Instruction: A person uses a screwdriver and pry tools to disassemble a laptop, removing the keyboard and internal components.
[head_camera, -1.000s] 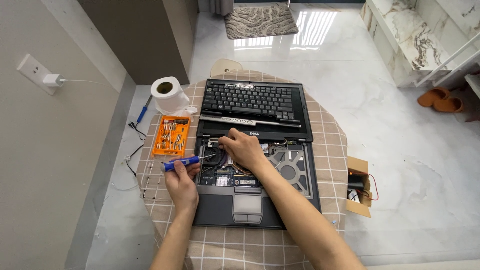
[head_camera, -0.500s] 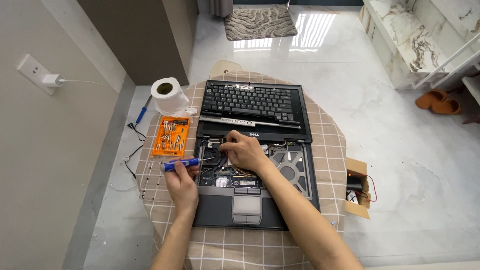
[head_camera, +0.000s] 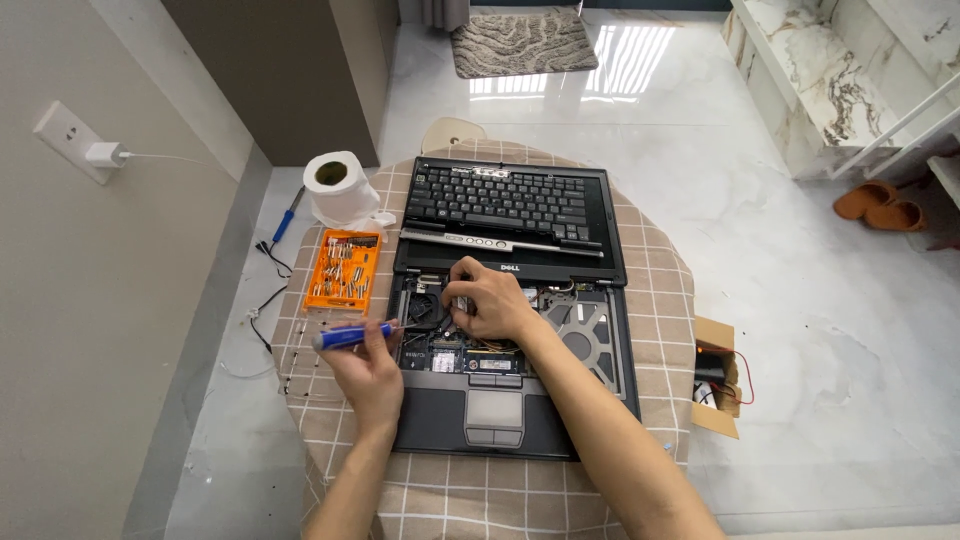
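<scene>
A dark laptop (head_camera: 500, 420) lies opened up on a round table, its insides bare. Its loose keyboard (head_camera: 500, 200) rests on the folded-back screen. My left hand (head_camera: 368, 372) holds a blue screwdriver (head_camera: 352, 336) level, beside the laptop's left edge. My right hand (head_camera: 487, 302) is down inside the open body near the middle, fingers curled onto a small part that I cannot make out. A cooling fan (head_camera: 580, 345) shows to the right of that hand.
An orange bit case (head_camera: 343, 270) lies open left of the laptop, with a paper roll (head_camera: 338, 186) behind it. The checked tablecloth (head_camera: 655, 330) covers the table. A small cardboard box (head_camera: 717, 378) with wires sits at the right edge. A charger (head_camera: 100, 154) is plugged into the wall.
My right hand has slid a little toward me and to the left inside the laptop. My left hand and the screwdriver have hardly moved.
</scene>
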